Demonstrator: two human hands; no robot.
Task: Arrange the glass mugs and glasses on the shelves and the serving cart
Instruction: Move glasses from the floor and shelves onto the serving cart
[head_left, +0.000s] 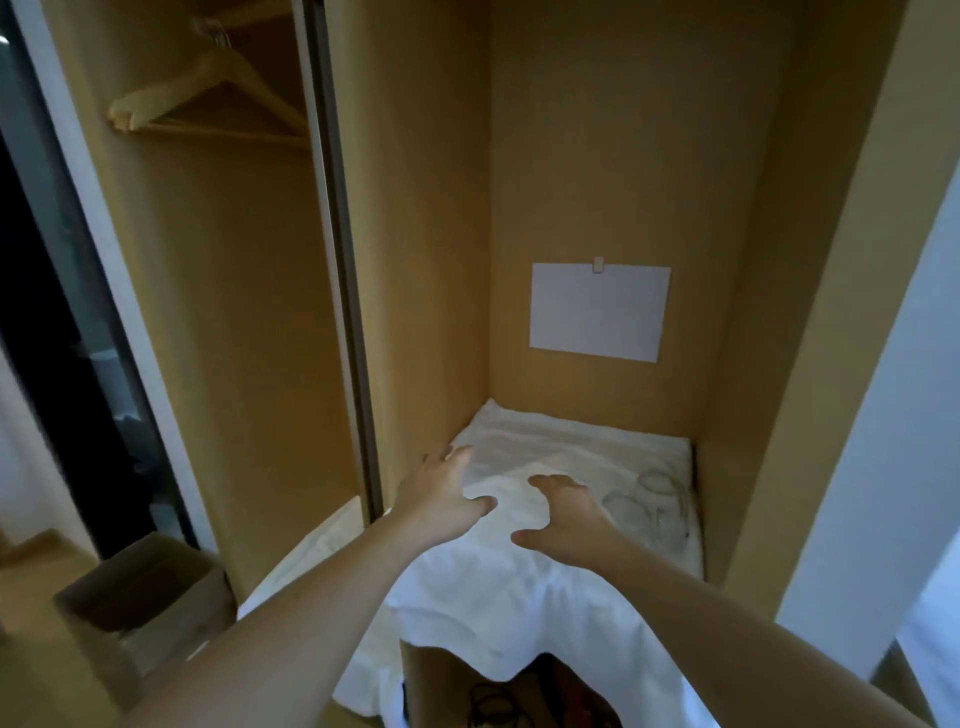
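Note:
A white cloth (524, 587) covers the wardrobe shelf and hangs over its front edge. Two clear glass mugs (652, 501) stand together at the shelf's right side, near the side wall. My left hand (441, 493) reaches over the cloth's left part with spread fingers, holding nothing. My right hand (569, 519) hovers over the cloth's middle, fingers spread and slightly bent, just left of the mugs and not touching them.
A white sheet of paper (600, 312) is clipped to the wardrobe's back wall. Wooden hangers (208, 98) hang in the left compartment behind a sliding door rail (343, 270). An open cardboard box (140, 592) sits on the floor at lower left. Cables lie below the shelf.

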